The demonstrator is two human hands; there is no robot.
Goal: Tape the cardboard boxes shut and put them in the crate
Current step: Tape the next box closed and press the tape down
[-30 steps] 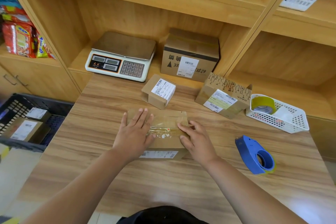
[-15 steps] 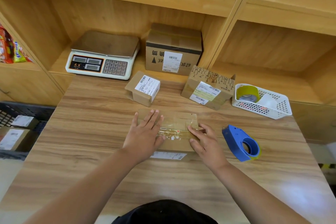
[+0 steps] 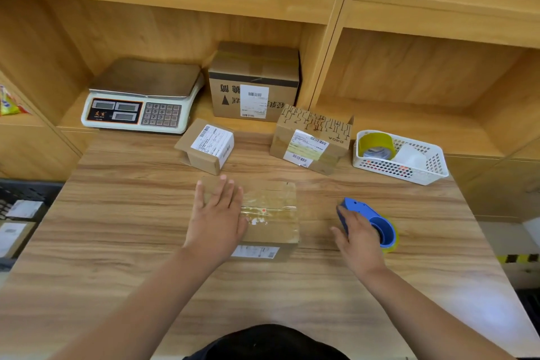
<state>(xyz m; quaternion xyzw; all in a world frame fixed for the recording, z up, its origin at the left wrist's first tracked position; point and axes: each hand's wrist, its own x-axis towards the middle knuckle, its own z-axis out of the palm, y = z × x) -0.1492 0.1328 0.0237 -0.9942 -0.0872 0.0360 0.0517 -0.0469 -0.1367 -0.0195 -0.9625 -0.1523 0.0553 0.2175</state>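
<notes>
Cardboard box [image 3: 271, 215]: flat left grip [image 3: 217, 219] covers its left edge; right grip [image 3: 358, 240] touches tape dispenser [image 3: 380, 223], closure unclear.

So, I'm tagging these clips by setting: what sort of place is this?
Probably a small parcel-packing counter: labelled cardboard boxes on a wooden table, a weighing scale, and a blue tape dispenser.

Blue tape dispenser [image 3: 368, 222] right of centre; brown cardboard box [image 3: 270, 213], clear glossy tape, white label; white perforated basket [image 3: 432, 168] holding yellow tape roll [image 3: 377, 145]; wood-grain table [image 3: 146, 228]; black crate [image 3: 26, 193] far left.
</notes>
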